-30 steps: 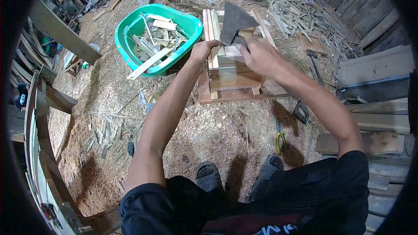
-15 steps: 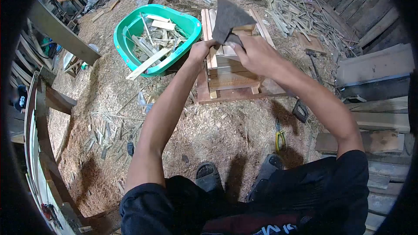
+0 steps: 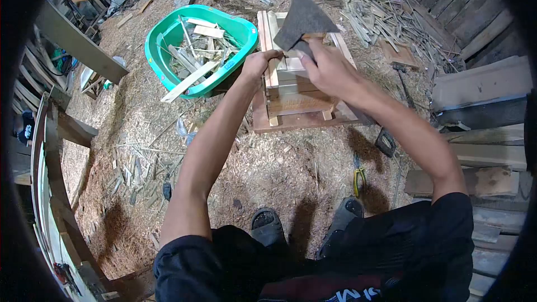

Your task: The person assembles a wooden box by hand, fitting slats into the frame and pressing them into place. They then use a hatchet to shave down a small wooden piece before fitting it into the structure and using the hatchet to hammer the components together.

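Note:
A wooden box (image 3: 296, 102) stands on a brown board (image 3: 296, 124) in front of me. My right hand (image 3: 330, 70) is closed round the hatchet (image 3: 305, 19), whose wide dark blade points up and away over the box. My left hand (image 3: 260, 65) is at the box's left upper edge, its fingers bent and pressed together near a wood strip below the blade. What those fingers hold, if anything, is too small to make out.
A green tub (image 3: 154, 59) of wood scraps sits left of the box. Pliers (image 3: 359, 178), a black-handled tool (image 3: 385, 142) and a hammer (image 3: 404, 81) lie on the shavings. Planks (image 3: 484, 92) are stacked at the right. A post (image 3: 84, 45) slants at the left.
The hatchet has shifted slightly up and to the right, away from the fingers of my left hand. My left hand has barely moved.

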{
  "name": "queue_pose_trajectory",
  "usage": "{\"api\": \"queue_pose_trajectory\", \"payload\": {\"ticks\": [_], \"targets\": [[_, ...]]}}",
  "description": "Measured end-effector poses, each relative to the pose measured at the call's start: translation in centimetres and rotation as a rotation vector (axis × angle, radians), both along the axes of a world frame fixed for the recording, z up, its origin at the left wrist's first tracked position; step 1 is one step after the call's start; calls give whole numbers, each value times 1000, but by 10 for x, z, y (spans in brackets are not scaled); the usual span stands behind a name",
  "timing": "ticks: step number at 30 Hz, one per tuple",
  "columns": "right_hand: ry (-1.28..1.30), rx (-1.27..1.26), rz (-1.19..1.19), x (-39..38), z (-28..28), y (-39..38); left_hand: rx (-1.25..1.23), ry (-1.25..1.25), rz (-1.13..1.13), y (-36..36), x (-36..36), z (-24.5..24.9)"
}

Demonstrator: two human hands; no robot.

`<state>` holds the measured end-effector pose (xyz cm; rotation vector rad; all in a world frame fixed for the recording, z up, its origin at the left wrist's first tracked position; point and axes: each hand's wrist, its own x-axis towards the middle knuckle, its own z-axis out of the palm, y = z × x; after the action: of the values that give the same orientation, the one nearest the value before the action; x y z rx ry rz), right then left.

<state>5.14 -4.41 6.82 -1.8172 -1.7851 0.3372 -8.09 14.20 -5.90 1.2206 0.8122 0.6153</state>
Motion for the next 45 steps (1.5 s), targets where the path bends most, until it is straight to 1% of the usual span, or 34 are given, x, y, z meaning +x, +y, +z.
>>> {"api": "queue_pose_trajectory", "payload": {"ticks": [1, 2, 5, 6, 9, 10, 12, 13, 15, 16, 19, 20, 23, 24, 27, 29, 30, 33, 36, 39, 42, 44, 45], "targets": [[31, -28, 15, -5, 5, -2, 44, 10, -19, 5, -1, -3], [-115, -54, 17, 0, -16, 0, -83, 28, 32, 7, 2, -7], [-140, -134, 90, 3, -22, 2, -56, 60, 53, 4, 4, -4], [-178, -64, 131, 3, -15, 4, -89, 27, 62, -4, 3, 3], [-68, -82, 11, 2, 2, 3, 11, 73, 41, -2, 0, 6], [-44, 42, -1, 1, 1, 6, -15, 34, 44, -4, 1, 6], [-21, 96, 2, -3, 8, 3, -63, -42, 51, -9, 2, 10], [-9, 124, 3, -5, 12, 1, -66, -11, 45, -12, 1, 14], [-130, -81, 28, -4, -2, -2, -71, 51, 40, -12, -2, 17], [-190, -183, 43, -3, -8, -2, -85, 20, 53, -10, -1, 14], [-210, -78, 97, 1, -11, 3, -119, -51, 91, -5, 3, 2], [-150, -108, 103, 5, -9, 5, -125, -59, 105, -3, 3, -3], [-35, 33, 22, -4, 9, 1, -126, -61, 131, -5, 2, 2], [-15, 38, 0, -5, 13, 1, -125, -58, 136, -6, 3, 1], [-53, 106, 40, -3, 0, 2, -100, -31, 66, -1, 3, 1], [-146, -14, 75, 1, -21, 2, -112, -60, 113, -10, 1, 8], [-195, -73, 92, -3, -18, 0, -118, -76, 136, -12, 1, 7], [-119, -116, 149, -1, 0, 0, -21, 25, 158, -9, 1, 7], [-52, -51, -26, -4, -2, 3, -122, -31, 109, -1, 2, -2], [-139, -149, -17, -7, -11, 4, -74, 5, 103, 6, 4, -8], [-99, -292, -11, -4, -3, 4, -78, -27, 134, -2, 4, -7], [-10, -139, 10, 7, -9, 4, -61, -10, 102, -1, 0, -7], [32, -66, 24, 15, -16, 4, -81, -51, 75, -7, -3, -2]]}}
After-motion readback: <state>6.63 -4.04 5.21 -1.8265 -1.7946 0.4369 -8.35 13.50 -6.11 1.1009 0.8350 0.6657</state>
